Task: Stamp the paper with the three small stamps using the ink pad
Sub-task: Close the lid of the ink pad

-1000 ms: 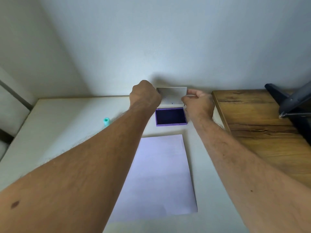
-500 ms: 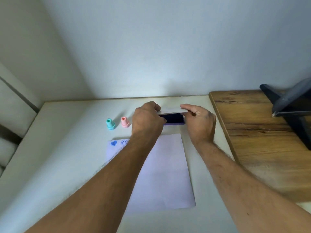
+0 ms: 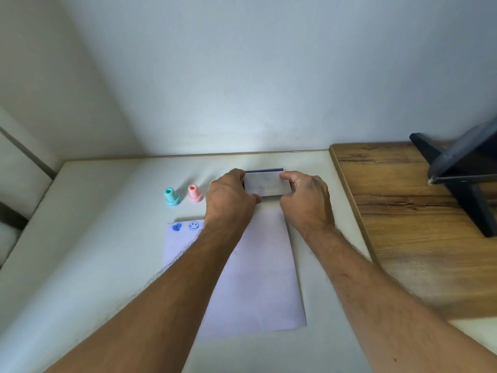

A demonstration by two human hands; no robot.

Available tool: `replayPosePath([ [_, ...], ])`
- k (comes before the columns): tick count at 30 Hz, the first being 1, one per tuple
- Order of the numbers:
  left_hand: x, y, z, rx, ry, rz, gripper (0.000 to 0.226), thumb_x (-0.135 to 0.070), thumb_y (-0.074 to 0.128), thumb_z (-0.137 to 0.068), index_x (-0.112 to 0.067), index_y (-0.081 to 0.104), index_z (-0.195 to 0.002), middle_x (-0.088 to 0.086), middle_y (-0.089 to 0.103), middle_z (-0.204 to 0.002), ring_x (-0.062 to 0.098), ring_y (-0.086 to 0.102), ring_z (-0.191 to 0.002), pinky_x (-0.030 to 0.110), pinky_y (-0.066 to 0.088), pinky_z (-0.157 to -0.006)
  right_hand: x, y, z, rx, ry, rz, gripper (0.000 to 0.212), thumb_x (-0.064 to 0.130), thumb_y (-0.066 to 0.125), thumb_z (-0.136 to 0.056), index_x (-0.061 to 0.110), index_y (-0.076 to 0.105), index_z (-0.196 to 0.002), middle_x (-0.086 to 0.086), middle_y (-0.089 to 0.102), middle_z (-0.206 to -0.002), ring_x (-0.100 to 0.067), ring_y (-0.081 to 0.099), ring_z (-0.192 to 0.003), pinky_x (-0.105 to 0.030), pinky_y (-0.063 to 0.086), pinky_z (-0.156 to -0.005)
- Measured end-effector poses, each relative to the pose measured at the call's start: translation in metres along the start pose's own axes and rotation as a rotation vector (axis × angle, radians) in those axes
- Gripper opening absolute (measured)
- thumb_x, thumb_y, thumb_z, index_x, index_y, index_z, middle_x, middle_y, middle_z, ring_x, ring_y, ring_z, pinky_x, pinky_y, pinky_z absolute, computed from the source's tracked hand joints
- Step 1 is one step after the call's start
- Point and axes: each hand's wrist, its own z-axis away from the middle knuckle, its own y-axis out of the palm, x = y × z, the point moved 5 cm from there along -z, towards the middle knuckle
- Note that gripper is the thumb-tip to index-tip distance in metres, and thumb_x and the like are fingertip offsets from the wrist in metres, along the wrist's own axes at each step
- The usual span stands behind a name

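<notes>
The ink pad (image 3: pixel 265 183) lies near the back of the white table, its grey lid down flat over the purple base. My left hand (image 3: pixel 228 199) grips its left end and my right hand (image 3: pixel 305 197) grips its right end. A teal stamp (image 3: pixel 171 196) and a pink stamp (image 3: pixel 195 193) stand upright to the left of my left hand. The third stamp is hidden. The white paper (image 3: pixel 258 275) lies in front of the pad, with a blue heart print (image 3: pixel 176 226) and a smiley print (image 3: pixel 193 225) at its top left corner.
The white table (image 3: pixel 94 251) meets the wall at the back. A wooden surface (image 3: pixel 403 216) adjoins it on the right, carrying a dark stand with a tilted panel (image 3: pixel 462 173).
The ink pad's lid stood upright a second ago, was half lowered half a second ago, and now lies shut. Both hands came down with it. The view tilted, showing the stamps and prints.
</notes>
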Motion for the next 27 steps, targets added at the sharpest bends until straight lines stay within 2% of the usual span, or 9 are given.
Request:
replayPosePath([
  [7, -0.003, 0.008, -0.009, 0.045, 0.048, -0.115, 0.048, -0.026, 0.081, -0.069, -0.017, 0.061, -0.112, 0.003, 0.070, -0.105, 0.024, 0.065, -0.099, 0.036, 0.055, -0.084, 0.011, 0.008, -0.012, 0.141, -0.065, 0.045, 0.068, 0.017, 0.061, -0.078, 0.024, 0.043, -0.143, -0.004, 0.058, -0.128, -0.025, 0.042, -0.124, -0.036, 0.046, -0.094],
  [11, -0.008, 0.015, -0.013, 0.067, 0.048, -0.179, 0.051, -0.025, 0.081, -0.071, -0.010, 0.057, -0.114, 0.009, 0.060, -0.112, 0.027, 0.060, -0.100, 0.032, 0.048, -0.073, 0.003, 0.014, -0.022, 0.128, -0.039, 0.011, 0.070, 0.023, 0.071, -0.075, 0.029, 0.046, -0.140, -0.001, 0.058, -0.123, -0.025, 0.046, -0.119, -0.038, 0.051, -0.090],
  [13, -0.009, 0.016, -0.013, 0.080, 0.033, -0.182, 0.057, -0.026, 0.081, -0.072, -0.008, 0.054, -0.118, 0.011, 0.053, -0.118, 0.028, 0.057, -0.104, 0.032, 0.046, -0.073, 0.000, 0.015, -0.025, 0.141, -0.030, 0.023, 0.074, 0.027, 0.074, -0.074, 0.029, 0.045, -0.141, -0.003, 0.055, -0.126, -0.025, 0.044, -0.122, -0.038, 0.049, -0.093],
  [16, -0.010, 0.016, -0.016, 0.122, -0.003, -0.193, 0.067, -0.030, 0.083, -0.071, -0.007, 0.049, -0.124, 0.012, 0.049, -0.124, 0.028, 0.055, -0.110, 0.035, 0.048, -0.084, 0.000, 0.013, -0.030, 0.197, -0.024, 0.029, 0.083, 0.028, 0.077, -0.072, 0.029, 0.038, -0.146, -0.003, 0.047, -0.135, -0.024, 0.040, -0.128, -0.037, 0.042, -0.101],
  [18, -0.014, 0.014, -0.018, 0.168, -0.011, -0.234, 0.070, -0.030, 0.084, -0.071, -0.007, 0.048, -0.127, 0.012, 0.047, -0.126, 0.026, 0.056, -0.107, 0.034, 0.048, -0.081, 0.001, 0.012, -0.032, 0.239, -0.042, 0.033, 0.085, 0.029, 0.079, -0.070, 0.031, 0.040, -0.146, 0.001, 0.044, -0.143, -0.022, 0.039, -0.133, -0.037, 0.039, -0.106],
  [20, -0.020, 0.014, -0.021, 0.220, -0.002, -0.287, 0.070, -0.030, 0.084, -0.071, -0.007, 0.048, -0.126, 0.011, 0.045, -0.128, 0.024, 0.054, -0.094, 0.032, 0.044, -0.074, 0.001, 0.011, -0.034, 0.294, -0.074, 0.053, 0.082, 0.029, 0.080, -0.070, 0.035, 0.044, -0.143, 0.006, 0.041, -0.148, -0.020, 0.038, -0.135, -0.036, 0.037, -0.109],
  [23, -0.026, 0.010, -0.026, 0.274, -0.005, -0.333, 0.075, -0.027, 0.087, -0.069, -0.008, 0.047, -0.129, 0.011, 0.042, -0.131, 0.025, 0.054, -0.088, 0.033, 0.043, -0.072, 0.001, 0.009, -0.037, 0.358, -0.105, 0.100, 0.074, 0.019, 0.075, -0.074, 0.038, 0.047, -0.140, 0.006, 0.041, -0.143, -0.018, 0.040, -0.131, -0.027, 0.039, -0.098],
  [25, -0.027, 0.010, -0.029, 0.298, 0.003, -0.344, 0.079, -0.023, 0.087, -0.068, -0.009, 0.045, -0.134, 0.011, 0.041, -0.134, 0.028, 0.058, -0.097, 0.034, 0.046, -0.077, 0.001, 0.006, -0.039, 0.366, -0.116, 0.136, 0.072, 0.019, 0.075, -0.074, 0.041, 0.049, -0.138, 0.004, 0.041, -0.137, -0.017, 0.040, -0.128, -0.025, 0.038, -0.091],
  [27, -0.028, 0.011, -0.030, 0.309, 0.023, -0.339, 0.081, -0.019, 0.087, -0.067, -0.008, 0.044, -0.136, 0.011, 0.042, -0.135, 0.030, 0.059, -0.108, 0.036, 0.049, -0.084, 0.000, 0.003, -0.039, 0.365, -0.126, 0.163, 0.071, 0.023, 0.076, -0.074, 0.045, 0.050, -0.135, 0.004, 0.040, -0.134, -0.017, 0.036, -0.129, -0.025, 0.036, -0.091],
])
